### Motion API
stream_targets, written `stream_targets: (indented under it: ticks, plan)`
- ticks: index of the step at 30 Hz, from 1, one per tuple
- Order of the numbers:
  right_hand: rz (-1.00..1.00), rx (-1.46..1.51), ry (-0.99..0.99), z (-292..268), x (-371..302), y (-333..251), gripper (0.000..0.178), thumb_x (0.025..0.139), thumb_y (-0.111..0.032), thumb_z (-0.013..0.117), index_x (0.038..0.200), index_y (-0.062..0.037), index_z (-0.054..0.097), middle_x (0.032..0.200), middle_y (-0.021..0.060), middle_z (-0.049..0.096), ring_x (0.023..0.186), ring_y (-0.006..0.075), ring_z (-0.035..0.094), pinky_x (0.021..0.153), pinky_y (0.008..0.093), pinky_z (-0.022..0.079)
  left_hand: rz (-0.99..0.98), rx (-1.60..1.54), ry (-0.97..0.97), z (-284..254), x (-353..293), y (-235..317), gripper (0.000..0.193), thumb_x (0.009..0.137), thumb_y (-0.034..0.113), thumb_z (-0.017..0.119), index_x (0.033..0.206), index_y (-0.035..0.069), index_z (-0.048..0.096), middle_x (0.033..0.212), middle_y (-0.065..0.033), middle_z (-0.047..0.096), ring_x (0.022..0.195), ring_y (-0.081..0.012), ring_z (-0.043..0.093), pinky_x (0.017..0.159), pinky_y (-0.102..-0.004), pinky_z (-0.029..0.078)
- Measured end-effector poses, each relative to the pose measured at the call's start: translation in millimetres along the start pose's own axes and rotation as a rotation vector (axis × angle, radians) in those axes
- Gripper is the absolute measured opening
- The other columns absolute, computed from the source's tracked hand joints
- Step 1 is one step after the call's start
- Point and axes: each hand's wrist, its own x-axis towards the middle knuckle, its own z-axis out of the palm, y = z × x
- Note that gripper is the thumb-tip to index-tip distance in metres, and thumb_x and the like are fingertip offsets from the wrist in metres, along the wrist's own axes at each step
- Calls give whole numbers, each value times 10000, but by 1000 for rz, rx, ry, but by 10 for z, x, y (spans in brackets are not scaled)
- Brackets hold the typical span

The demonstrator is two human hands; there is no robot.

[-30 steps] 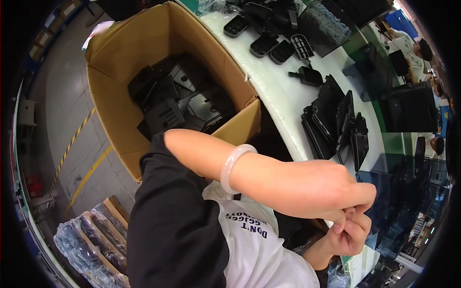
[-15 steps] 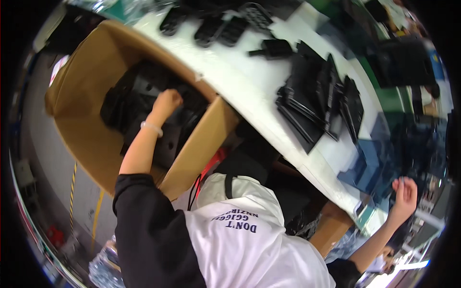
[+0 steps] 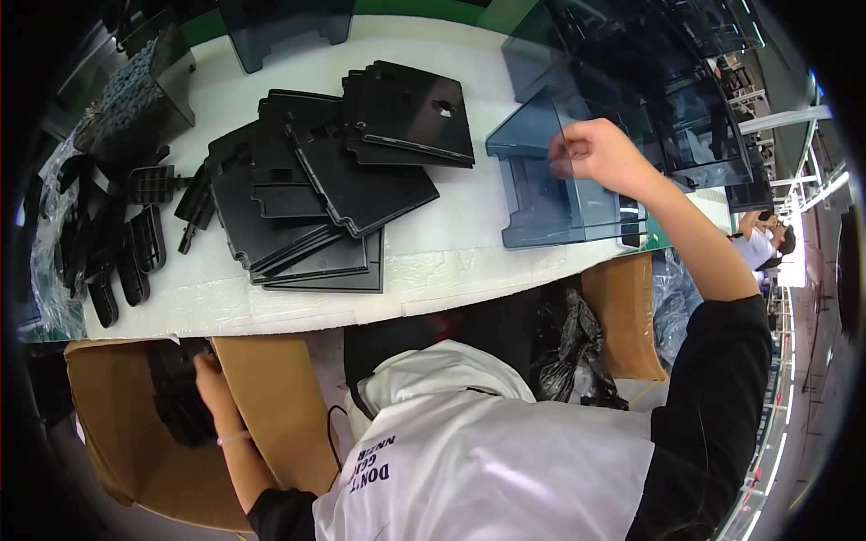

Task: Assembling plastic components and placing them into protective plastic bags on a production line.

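My left hand point(image 3: 213, 380) is down inside a cardboard box point(image 3: 271, 397), fingers curled against black plastic parts point(image 3: 176, 401). What lies in its fingers, if anything, is hidden. On the right, my right hand point(image 3: 606, 158) closes on the upper part of a see-through blue-grey plastic bin point(image 3: 532, 212) standing on the white table. Its fingertips show through the bin's tinted wall. Between the hands, flat black plastic panels point(image 3: 383, 189) lie in overlapping piles on the table.
Small black plastic parts point(image 3: 149, 239) and clear wrap point(image 3: 54, 216) lie at the table's left end. More tinted bins point(image 3: 695, 117) are stacked at the far right. Below the white table's front edge point(image 3: 433, 293) are a black plastic bag point(image 3: 577, 352) and another cardboard box point(image 3: 622, 316).
The view has swung to the right, showing more of the table. My right hand has come from off to the side onto the tinted bin. My left hand stays in the cardboard box.
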Motion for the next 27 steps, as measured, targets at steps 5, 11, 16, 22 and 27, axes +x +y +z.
stream_targets:
  ticks: [5, 11, 16, 22, 27]
  plan:
    - [-19, -51, -34, 278, 26, 28, 165, 740, 26, 691, 897, 31, 640, 795, 55, 636, 758, 101, 604, 707, 241, 494, 16, -221, 395, -718, -136, -287, 301, 904, 165, 638, 1124, -29, 570, 806, -50, 576, 760, -126, 535, 697, -263, 455]
    - [-144, -109, 100, 411, -25, 8, 133, 755, 7, 690, 881, 23, 649, 800, 56, 628, 752, 118, 611, 709, 243, 510, -233, -370, 524, -1345, -496, -10, 379, 940, 230, 598, 1138, -93, 571, 965, -106, 660, 864, -135, 599, 778, -263, 477]
    - [-244, -242, 130, 484, -38, -43, 130, 753, 21, 676, 882, 27, 659, 798, 75, 632, 709, 139, 615, 669, 251, 513, -295, -328, 708, -1464, -612, 336, 412, 912, 256, 626, 1163, -68, 583, 1072, -147, 661, 953, -197, 624, 849, -290, 482]
    - [-152, -139, 94, 522, -44, -26, 67, 766, 21, 664, 801, 50, 614, 753, 87, 622, 664, 125, 593, 612, 265, 493, -211, -306, 811, -1638, -742, 796, 349, 921, 229, 589, 1177, -4, 629, 1117, -132, 654, 977, -199, 607, 885, -283, 469]
    - [-22, -23, -13, 576, 54, -34, 90, 760, 29, 644, 749, 46, 556, 688, 76, 588, 640, 117, 571, 586, 263, 471, -171, -270, 812, -1776, -873, 1278, 309, 930, 189, 547, 1157, 10, 657, 1128, -111, 637, 963, -163, 581, 862, -269, 466]
